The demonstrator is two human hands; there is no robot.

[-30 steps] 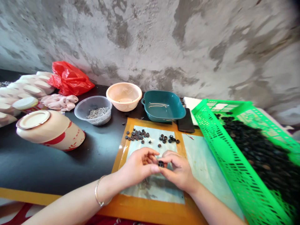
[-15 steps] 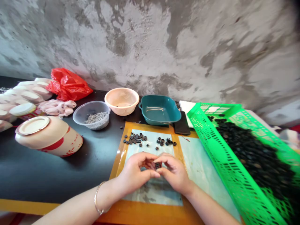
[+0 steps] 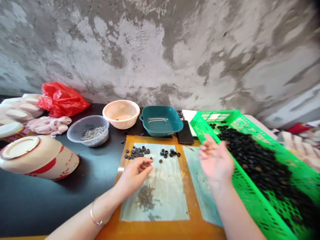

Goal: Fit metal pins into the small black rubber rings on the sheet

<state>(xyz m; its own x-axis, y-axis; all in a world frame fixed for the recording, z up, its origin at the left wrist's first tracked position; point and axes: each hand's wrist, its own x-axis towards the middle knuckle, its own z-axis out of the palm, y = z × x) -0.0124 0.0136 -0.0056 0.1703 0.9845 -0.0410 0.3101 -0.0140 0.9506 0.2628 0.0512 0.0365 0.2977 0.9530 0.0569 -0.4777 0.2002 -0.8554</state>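
Left hand [image 3: 135,175] is over the pale blue sheet [image 3: 172,190], fingers loosely curled, gap between thumb and forefinger. Nothing seen gripped; fingertips nearest a small dark piece [image 3: 151,158] at the sheet's upper part. Right hand [image 3: 218,163] is raised right of the sheet, in front of the green plastic crate [image 3: 246,188]. It looks open, palm showing, fingers a bit bent, no held thing visible; blurry, and contact with the crate can't be told.

Small black rings [image 3: 137,152] are bunched at the sheet's upper left, some just past its edge. More dark rings [image 3: 171,153] sit at its upper right, with a single ring [image 3: 160,161] between and slightly lower. Thin metal pins [image 3: 145,197] lie heaped on its lower left. Right of the sheet, the crate carries a big pile of black pieces [image 3: 250,156]. Beyond the sheet's top edge: teal dish [image 3: 162,129], peach bowl [image 3: 121,124]; clear bowl [image 3: 75,134] with metal pins is off to the upper left.

Step looks like a gap between grips, hands apart. Taking any ring or pin would call for a lowered hand and a fine fingertip pinch, without scattering its neighbours.
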